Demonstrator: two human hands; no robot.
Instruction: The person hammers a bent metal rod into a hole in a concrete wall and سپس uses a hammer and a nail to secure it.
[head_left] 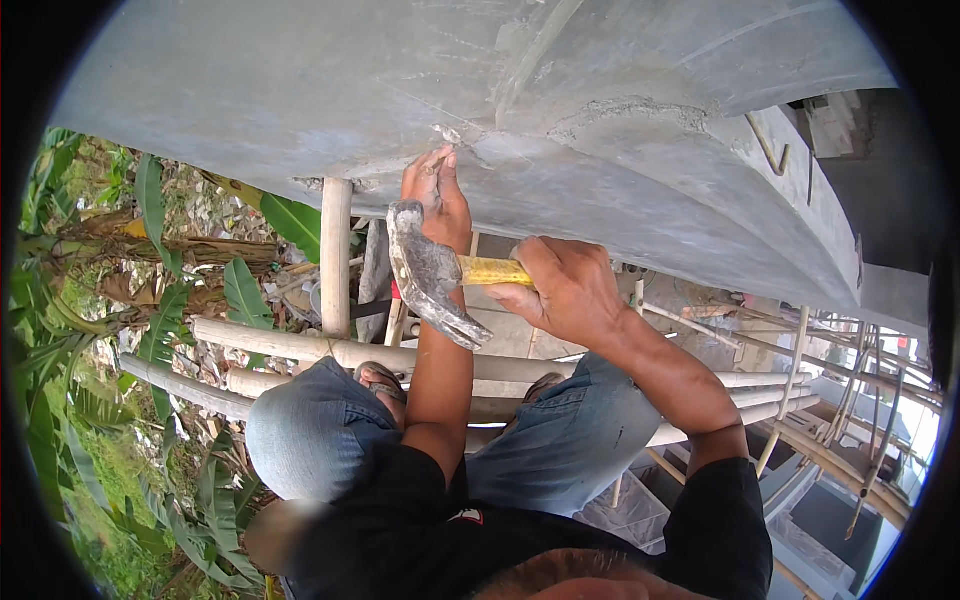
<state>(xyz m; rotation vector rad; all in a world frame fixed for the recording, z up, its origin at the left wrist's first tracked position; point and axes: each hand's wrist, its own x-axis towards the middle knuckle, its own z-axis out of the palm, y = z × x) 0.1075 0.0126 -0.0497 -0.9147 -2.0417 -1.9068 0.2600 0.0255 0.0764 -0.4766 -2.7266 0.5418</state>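
My right hand [570, 285] is wrapped round the yellow handle of a claw hammer [428, 275]. The hammer's worn, whitish-grey head hangs over my left forearm, its claw pointing down toward my lap. My left hand [440, 195] reaches up to the grey cement wall [350, 80], fingertips pressed together against its face. What those fingers pinch, if anything, is too small or hidden to make out. Just above them, a small chipped patch [447, 133] shows pale in the smooth cement.
I crouch on bamboo scaffold poles [280, 340], with an upright bamboo post [336, 255] left of my hands. A bent metal rod [768, 145] sticks out of the wall at the right. Banana plants [150, 340] and rubble lie below left; more scaffolding [860, 400] stands right.
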